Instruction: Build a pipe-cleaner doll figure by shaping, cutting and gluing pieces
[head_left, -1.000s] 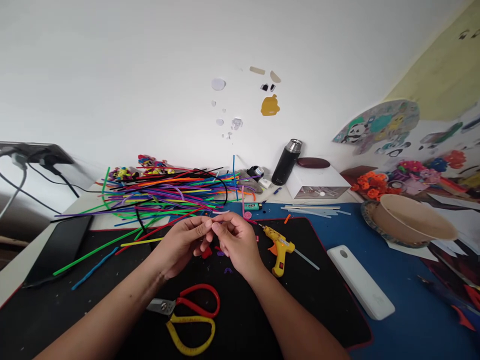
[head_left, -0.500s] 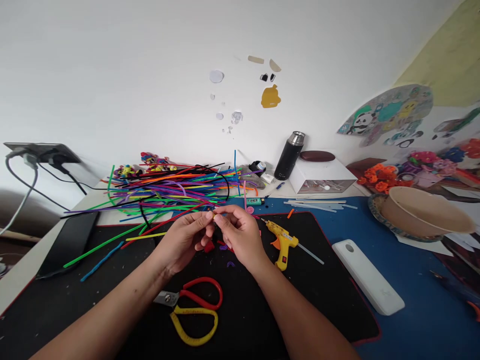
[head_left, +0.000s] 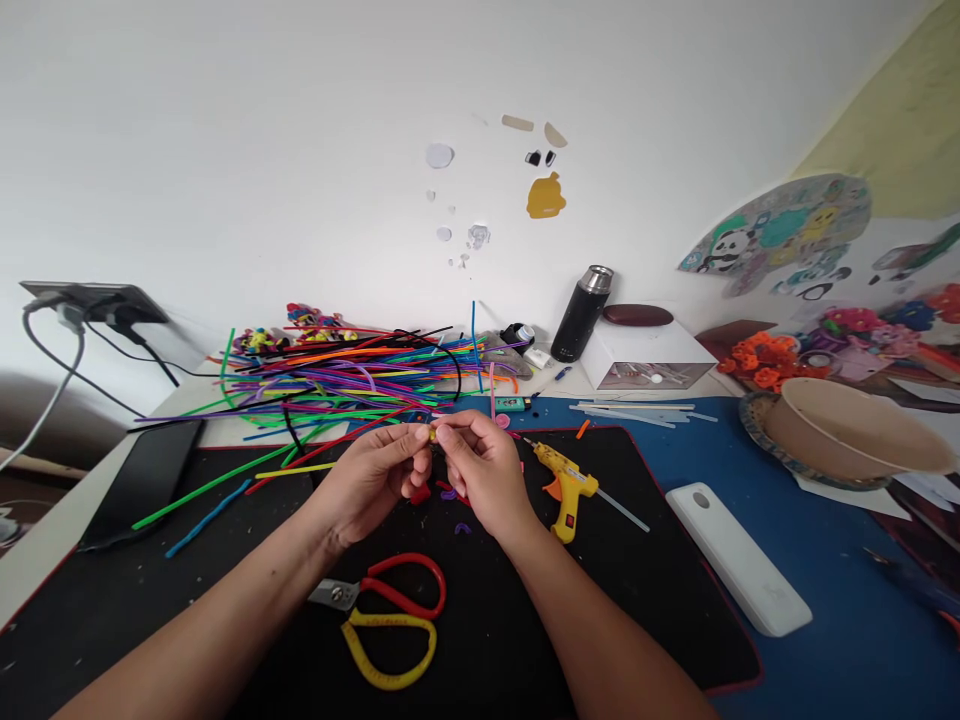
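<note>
My left hand [head_left: 379, 472] and my right hand [head_left: 484, 465] meet over the black mat [head_left: 510, 610]. Between both thumbs and forefingers I pinch a small yellow piece [head_left: 433, 435], mostly hidden by the fingertips, so its kind does not show. Beneath the hands lie small red scraps [head_left: 421, 494] and a bent purple pipe cleaner piece [head_left: 463, 528]. Scissors [head_left: 390, 620] with one red and one yellow handle rest below, their blades partly behind my left forearm. A yellow glue gun [head_left: 566, 490] with a glue stick in it lies right of my right hand.
A heap of coloured pipe cleaners [head_left: 345, 375] spreads behind the hands. At the back stand a black thermos [head_left: 581, 315] and a white box [head_left: 645, 355]. Loose glue sticks [head_left: 637, 411], a white oblong device [head_left: 739, 560] and a bowl [head_left: 855, 430] lie to the right; a dark tablet-like slab [head_left: 142, 485] is left.
The view has shifted slightly, so the scene sits a little further right. Both hands keep their pinch, and a bit more of the yellow piece shows between the fingertips.
</note>
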